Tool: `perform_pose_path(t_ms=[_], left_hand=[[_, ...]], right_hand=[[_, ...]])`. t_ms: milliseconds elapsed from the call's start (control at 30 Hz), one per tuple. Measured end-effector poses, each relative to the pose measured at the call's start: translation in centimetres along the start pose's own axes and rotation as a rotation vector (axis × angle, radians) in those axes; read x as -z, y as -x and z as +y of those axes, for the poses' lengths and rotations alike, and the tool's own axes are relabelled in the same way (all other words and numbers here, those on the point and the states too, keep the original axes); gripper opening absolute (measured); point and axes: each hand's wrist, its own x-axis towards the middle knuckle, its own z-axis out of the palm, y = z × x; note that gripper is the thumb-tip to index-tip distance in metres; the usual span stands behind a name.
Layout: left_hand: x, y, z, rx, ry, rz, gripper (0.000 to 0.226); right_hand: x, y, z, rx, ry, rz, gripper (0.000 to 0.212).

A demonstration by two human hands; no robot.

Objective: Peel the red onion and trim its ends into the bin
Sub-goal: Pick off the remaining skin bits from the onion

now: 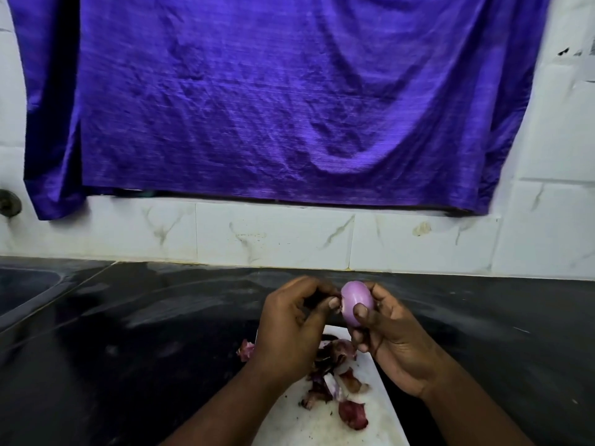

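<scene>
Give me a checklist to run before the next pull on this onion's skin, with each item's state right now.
1. Red onion gripped securely by the right hand: ok, thumb and fingers curl round it.
2. Left hand has purchase at the onion's end: ok, fingertips pinch there.
3. Onion's body bare: ok, the visible side is smooth pale purple.
4. Hands over the scrap area: ok, peels lie on the white surface below.
5. Knife ready for trimming: cannot tell, none in view.
6. Bin within reach: cannot tell, no clear bin shows.
</scene>
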Motion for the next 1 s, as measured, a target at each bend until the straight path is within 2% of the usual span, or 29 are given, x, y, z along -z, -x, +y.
perform_pose_path(t_ms=[100, 200, 333, 400, 467, 533, 600, 667, 733, 867, 1000], left_hand=[[-0.1, -0.1, 0.5, 0.241, 0.275, -0.042, 0.017], [0.0, -0.3, 0.8, 0.383, 0.482, -0.094, 0.016], [-0.3, -0.1, 0.9, 0.566, 0.706, -0.151, 0.018], [-0.2, -0.4, 0.7, 0.645, 0.767, -0.085, 0.017], [0.3, -0.9, 0.3, 0.701, 0.667, 0.036, 0.022], [0.7, -0.9, -0.5, 0.636, 0.383, 0.070, 0.036], [0.9, -0.5, -0.9, 0.479, 0.093, -0.008, 0.049], [0.7, -0.1, -1.3, 0.350, -0.129, -0.109, 0.040], [0.3, 0.1, -1.5, 0.296, -0.244, -0.124, 0.022], [0.3, 0.0, -1.5, 0.261, -0.169, -0.057, 0.022], [0.0, -0.1, -1.0, 0.161, -0.004, -0.063, 0.008]], right_hand=[[0.3, 0.0, 0.0, 0.008, 0.017, -0.005, 0.089], [0.6, -0.1, -0.1, 0.012, 0.023, -0.023, 0.075], [0.9, 0.0, -0.3, 0.043, -0.018, -0.074, 0.077], [0.9, 0.1, -0.3, 0.043, -0.034, -0.100, 0.077], [0.9, 0.2, -0.3, 0.030, -0.047, -0.122, 0.075], [0.8, 0.2, -0.3, 0.031, -0.022, -0.135, 0.078], [0.7, 0.1, -0.2, 0.041, 0.042, -0.111, 0.078], [0.9, -0.2, -0.1, 0.052, 0.108, -0.066, 0.073], [1.3, -0.4, 0.2, 0.048, 0.138, -0.021, 0.072], [1.5, -0.7, 0.8, 0.065, 0.189, 0.015, 0.068], [1.6, -0.8, 0.9, 0.076, 0.221, 0.014, 0.067]])
